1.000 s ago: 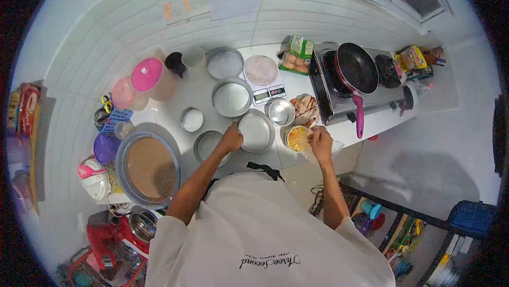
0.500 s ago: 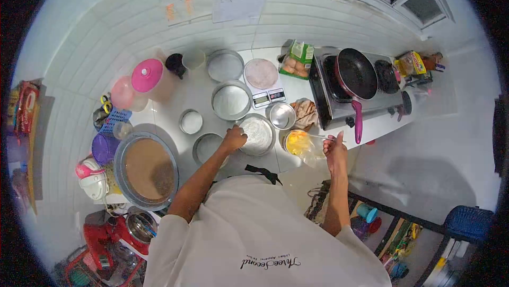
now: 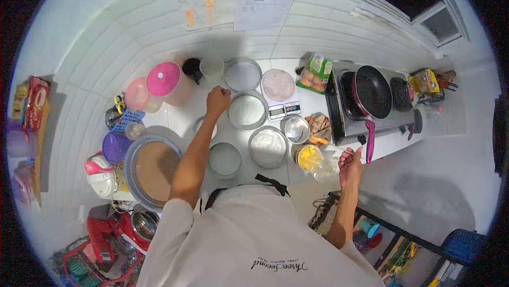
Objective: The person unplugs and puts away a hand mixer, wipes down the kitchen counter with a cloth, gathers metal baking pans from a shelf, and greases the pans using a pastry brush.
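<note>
My left hand [image 3: 218, 101] is stretched over the counter with its fingers curled closed, close to the left edges of the far round cake tin [image 3: 243, 74] and the middle cake tin [image 3: 247, 110]. What those fingers hold, if anything, is hidden. Nearer my body are a whitish-coated tin [image 3: 269, 147] and another round tin [image 3: 225, 160]. A small tin [image 3: 207, 129] is partly covered by my left forearm. In my right hand [image 3: 350, 167] is a thin pale-handled brush with an orange head [image 3: 318, 140], held above a plastic-lined tub of yellow fat [image 3: 309, 157].
A large grey basin of brown batter [image 3: 155, 170] stands at the left. Behind the tins is a digital scale [image 3: 284, 110] with a pale round item. A metal bowl [image 3: 297, 129] sits beside the tub. The stove holds a frying pan [image 3: 373, 92], its handle jutting out.
My left hand has moved away from the whitish-coated tin to the far tins. The brush's orange head now shows above the tub. The whole view has shifted slightly.
</note>
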